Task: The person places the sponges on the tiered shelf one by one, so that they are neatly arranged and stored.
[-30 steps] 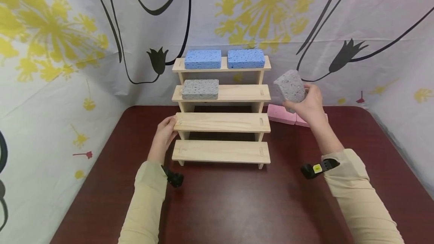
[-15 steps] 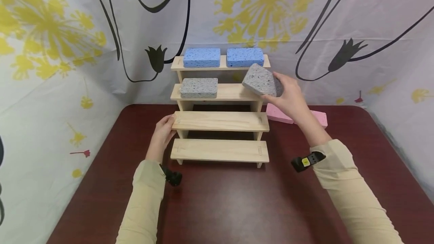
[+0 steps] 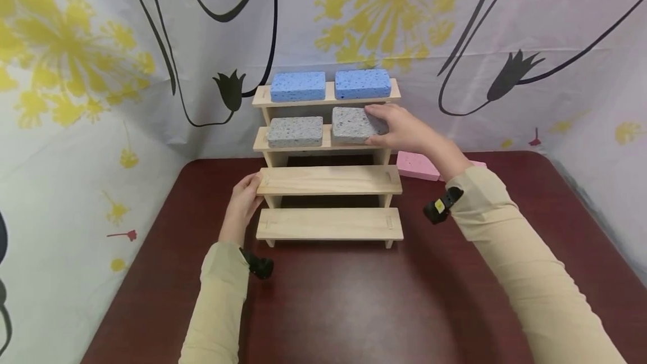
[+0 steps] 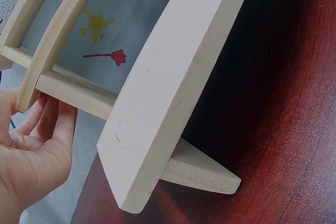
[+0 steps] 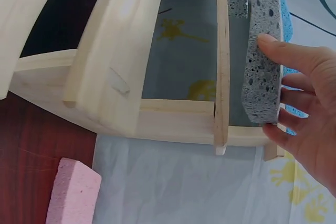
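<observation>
A stepped wooden rack (image 3: 328,223) with several shelves stands on the dark red table. My right hand (image 3: 404,128) grips a grey sponge (image 3: 351,124) at its right end, over the right half of the second shelf from the top. In the right wrist view the thumb lies on the front face of that grey sponge (image 5: 262,72), fingers behind it. Another grey sponge (image 3: 295,131) sits on the left half of the same shelf. My left hand (image 3: 242,204) holds the left end of the third shelf; the left wrist view shows its fingers (image 4: 63,124) curled under the wood.
Two blue sponges, one left (image 3: 298,86) and one right (image 3: 363,83), lie on the top shelf. Pink sponges (image 3: 417,165) rest on the table right of the rack, partly hidden by the right arm. A patterned cloth (image 3: 167,72) hangs behind.
My right hand has carried the grey sponge left from beside the rack to the second shelf, turning it level beside the other grey one. The left hand has stayed on the rack.
</observation>
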The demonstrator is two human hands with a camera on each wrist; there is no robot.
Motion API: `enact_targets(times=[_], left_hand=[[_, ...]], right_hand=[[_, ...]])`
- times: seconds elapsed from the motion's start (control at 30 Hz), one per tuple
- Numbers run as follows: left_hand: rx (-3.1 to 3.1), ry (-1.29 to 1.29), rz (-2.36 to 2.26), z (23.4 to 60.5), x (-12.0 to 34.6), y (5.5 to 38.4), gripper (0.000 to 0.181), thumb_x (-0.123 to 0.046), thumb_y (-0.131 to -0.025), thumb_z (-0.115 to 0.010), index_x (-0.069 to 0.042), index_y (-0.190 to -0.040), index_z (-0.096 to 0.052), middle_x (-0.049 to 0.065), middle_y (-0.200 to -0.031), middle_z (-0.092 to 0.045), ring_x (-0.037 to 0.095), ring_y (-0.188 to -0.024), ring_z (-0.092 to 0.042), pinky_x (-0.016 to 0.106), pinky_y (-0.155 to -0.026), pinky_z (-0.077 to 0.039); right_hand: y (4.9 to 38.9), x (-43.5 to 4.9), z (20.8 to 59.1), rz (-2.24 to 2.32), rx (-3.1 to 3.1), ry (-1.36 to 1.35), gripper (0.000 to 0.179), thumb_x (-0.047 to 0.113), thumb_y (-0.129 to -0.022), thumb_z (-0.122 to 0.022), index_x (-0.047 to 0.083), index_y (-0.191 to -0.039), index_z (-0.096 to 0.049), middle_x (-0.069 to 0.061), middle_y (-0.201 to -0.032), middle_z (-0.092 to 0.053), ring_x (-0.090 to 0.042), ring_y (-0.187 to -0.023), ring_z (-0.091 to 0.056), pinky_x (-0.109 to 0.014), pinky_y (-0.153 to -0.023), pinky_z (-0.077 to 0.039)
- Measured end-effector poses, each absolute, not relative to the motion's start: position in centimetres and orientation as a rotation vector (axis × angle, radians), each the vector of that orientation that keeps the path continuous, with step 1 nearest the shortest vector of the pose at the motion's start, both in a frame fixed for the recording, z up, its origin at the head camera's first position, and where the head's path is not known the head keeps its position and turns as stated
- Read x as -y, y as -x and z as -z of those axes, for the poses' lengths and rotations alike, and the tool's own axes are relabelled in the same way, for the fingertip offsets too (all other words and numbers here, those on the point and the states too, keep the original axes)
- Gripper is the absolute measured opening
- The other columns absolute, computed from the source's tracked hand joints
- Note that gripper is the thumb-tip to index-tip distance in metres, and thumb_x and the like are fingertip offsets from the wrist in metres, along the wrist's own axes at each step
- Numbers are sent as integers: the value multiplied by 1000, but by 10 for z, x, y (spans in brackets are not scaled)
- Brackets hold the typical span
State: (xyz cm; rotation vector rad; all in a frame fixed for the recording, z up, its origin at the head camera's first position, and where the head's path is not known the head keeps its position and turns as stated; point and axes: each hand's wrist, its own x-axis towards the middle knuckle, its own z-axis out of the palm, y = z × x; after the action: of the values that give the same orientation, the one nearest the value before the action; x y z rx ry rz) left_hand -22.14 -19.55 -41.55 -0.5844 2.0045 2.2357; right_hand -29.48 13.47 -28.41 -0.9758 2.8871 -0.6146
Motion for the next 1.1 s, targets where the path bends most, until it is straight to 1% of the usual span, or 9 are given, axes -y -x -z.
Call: enact_targets(times=[0.17,0.33,0.43,0.53,0.6,0.7,0.8,0.9,1.1], left_hand=[[-1988,597,-2256,420,194,219,48,-28,-99,-38,-9,-143,-30,12,-146,-31,21,-133,-34,33,-112,-30],[-1958,594,-2293,423,193,218,49,-28,-98,-39,-8,-142,-30,13,-146,-31,21,-132,-34,33,-112,-30],[-1961,581,-2293,423,193,217,50,-28,-98,-39,-8,-143,-29,14,-146,-31,22,-132,-34,33,-112,-30],[-1974,572,-2281,422,194,217,50,-29,-98,-39,-8,-143,-29,14,-146,-31,22,-133,-34,33,-112,-30],[-1985,569,-2273,423,195,217,50,-29,-98,-39,-8,-143,-29,14,-146,-31,22,-133,-34,33,-112,-29],[-1996,569,-2272,422,196,217,50,-28,-99,-39,-7,-142,-30,15,-145,-31,23,-132,-34,34,-112,-29],[-1996,561,-2280,422,197,217,49,-27,-99,-38,-6,-142,-30,15,-145,-32,23,-132,-34,35,-112,-28],[-1997,556,-2279,422,196,218,48,-27,-99,-38,-7,-142,-31,15,-145,-32,23,-132,-35,34,-112,-29],[-2016,542,-2261,418,196,220,48,-29,-99,-38,-8,-142,-30,14,-144,-33,22,-132,-36,34,-111,-30]], right_hand=[[303,-127,281,507,-2807,960,70,21,-85,-64,-2,-141,-29,-23,-147,-26,-37,-136,-23,-47,-111,-26],[308,-123,283,459,-2774,975,67,19,-86,-63,-4,-140,-31,-24,-145,-29,-36,-132,-31,-46,-108,-31],[310,-123,285,455,-2748,924,66,22,-88,-62,-1,-141,-30,-21,-147,-28,-35,-132,-32,-46,-107,-32],[309,-124,286,461,-2727,870,66,25,-89,-60,3,-143,-28,-17,-150,-23,-35,-135,-26,-48,-110,-28],[308,-124,287,468,-2739,897,66,25,-89,-60,3,-142,-30,-18,-150,-23,-37,-137,-21,-49,-112,-23],[306,-125,292,494,-2799,993,64,24,-86,-64,-1,-139,-35,-21,-147,-27,-39,-136,-21,-50,-113,-20],[304,-129,299,571,-2882,1087,63,23,-84,-67,-3,-134,-41,-22,-142,-36,-40,-134,-26,-51,-112,-20],[301,-137,308,767,-2966,1094,56,22,-83,-68,-1,-130,-48,-21,-136,-45,-39,-129,-33,-53,-109,-24],[302,-162,330,1361,-3125,994,30,14,-85,-63,-2,-111,-61,-20,-114,-55,-34,-111,-48,-50,-97,-37]])
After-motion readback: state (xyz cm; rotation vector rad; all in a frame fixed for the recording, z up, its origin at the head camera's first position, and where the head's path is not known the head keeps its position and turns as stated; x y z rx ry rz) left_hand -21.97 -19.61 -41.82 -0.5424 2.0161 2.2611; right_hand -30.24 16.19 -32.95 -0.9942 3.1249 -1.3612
